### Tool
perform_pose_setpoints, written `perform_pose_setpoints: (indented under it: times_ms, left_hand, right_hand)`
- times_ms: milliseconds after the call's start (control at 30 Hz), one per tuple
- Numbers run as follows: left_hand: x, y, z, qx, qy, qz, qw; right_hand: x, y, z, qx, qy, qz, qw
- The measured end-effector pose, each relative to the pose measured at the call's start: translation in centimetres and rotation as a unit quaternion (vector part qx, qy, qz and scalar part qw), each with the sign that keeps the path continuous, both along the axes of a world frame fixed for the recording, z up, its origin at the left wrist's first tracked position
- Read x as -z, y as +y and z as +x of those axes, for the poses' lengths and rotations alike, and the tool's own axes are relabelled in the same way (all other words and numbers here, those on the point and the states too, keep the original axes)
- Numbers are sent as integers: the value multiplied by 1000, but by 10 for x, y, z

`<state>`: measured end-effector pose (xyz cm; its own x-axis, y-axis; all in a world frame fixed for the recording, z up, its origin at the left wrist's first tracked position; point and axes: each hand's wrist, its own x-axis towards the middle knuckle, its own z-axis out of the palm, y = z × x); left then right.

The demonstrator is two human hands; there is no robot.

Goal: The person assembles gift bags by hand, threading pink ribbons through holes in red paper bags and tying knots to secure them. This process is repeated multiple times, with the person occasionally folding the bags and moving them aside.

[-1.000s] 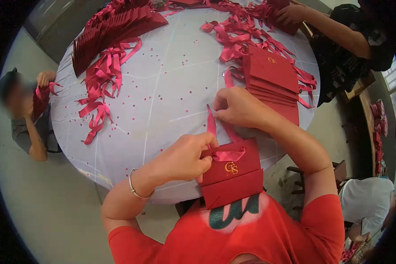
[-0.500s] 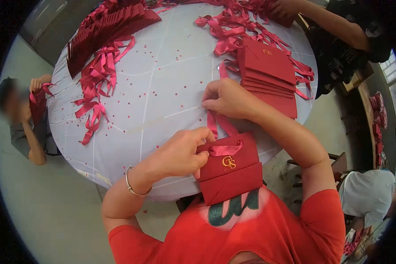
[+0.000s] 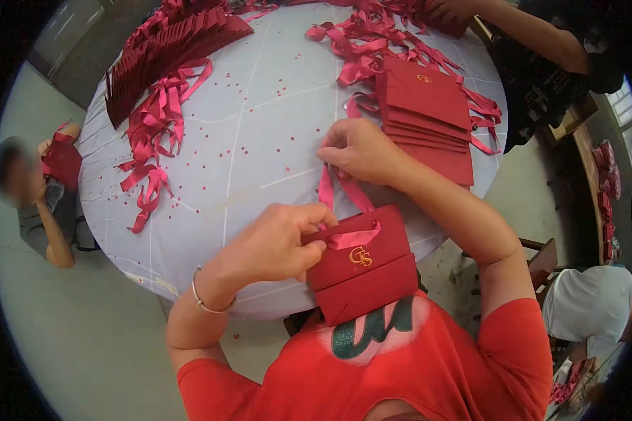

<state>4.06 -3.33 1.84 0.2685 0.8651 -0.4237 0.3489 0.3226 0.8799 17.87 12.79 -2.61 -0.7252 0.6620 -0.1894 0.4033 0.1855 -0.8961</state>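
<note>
A flat red paper gift bag (image 3: 365, 288) with gold letters leans against my front at the table edge. My left hand (image 3: 277, 245) is closed in a pinch on its upper left corner, where a pink ribbon (image 3: 354, 237) lies across the front. Above the bag, another length of the pink ribbon rises in a loop, and my right hand (image 3: 361, 151) pinches the top of it. The fingertips hide exactly where each grip lies. Just beyond my right hand is a stack of red gift bags (image 3: 428, 102) with ribbon handles.
Red bags stand in a long row (image 3: 179, 52) at the far left, their pink ribbons (image 3: 165, 105) trailing onto the white-covered round table (image 3: 260, 133). Small red paper dots are scattered there. A person (image 3: 45, 203) at left handles a red bag; another person's arm (image 3: 534, 35) reaches in at upper right.
My right hand has shifted slightly left and down with the ribbon. The bag and my left hand have moved a little left. At left, the other person's bag has turned.
</note>
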Motion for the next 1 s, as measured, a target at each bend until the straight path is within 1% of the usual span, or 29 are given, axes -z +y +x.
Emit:
perform_pose_setpoints:
  times_ms: [33, 67, 100, 133, 200, 233, 300, 333, 400, 500, 533, 567, 600, 667, 800, 867, 1000]
  left_hand:
    - [2, -2, -2, 0, 2, 0, 1000]
    - [6, -5, -4, 27, 126, 191, 973]
    - [5, -6, -4, 53, 242, 372, 894]
    - [2, -7, -2, 52, 244, 371, 894]
    - [-6, -7, 8, -12, 278, 361, 890]
    - [-3, -4, 12, -14, 279, 360, 890]
    - [10, 6, 18, -33, 204, 380, 902]
    - [15, 8, 20, -34, 205, 380, 901]
    - [23, 13, 25, 15, 258, 304, 917]
    - [30, 11, 31, 1, 246, 312, 918]
    - [31, 10, 32, 3, 246, 311, 918]
    - [33, 9, 32, -9, 228, 335, 914]
    - [33, 8, 33, -22, 209, 359, 909]
    - [36, 6, 33, -20, 203, 367, 908]
    - [39, 6, 34, -6, 196, 380, 904]
    - [37, 3, 34, -9, 206, 375, 904]
    - [42, 2, 29, -15, 239, 377, 895]
  right_hand:
    - [3, 0, -1, 6, 17, 9, 1000]
    - [4, 0, -2, 13, 35, 18, 999]
    - [4, -1, -3, 12, 36, 18, 999]
    - [3, -2, -4, 14, 42, 4, 999]
    - [4, -3, -6, 13, 47, -10, 999]
    - [4, -3, -6, 9, 59, -22, 998]
    - [5, -4, -7, 4, 70, -33, 997]
    - [6, -3, -7, 2, 73, -25, 997]
    - [7, -3, -7, 2, 77, -18, 997]
    - [11, -4, -9, 13, 84, -10, 996]
    - [14, -4, -10, 9, 85, 44, 995]
    - [17, -3, -10, 5, 85, 98, 992]
    - [18, -2, -9, 7, 86, 97, 992]
    - [20, -1, -9, 23, 86, 214, 973]
    - [24, -4, -16, 41, 63, 244, 967]
    - [27, -5, -18, 40, 74, 296, 952]
    - [32, -6, -21, 34, 96, 332, 938]
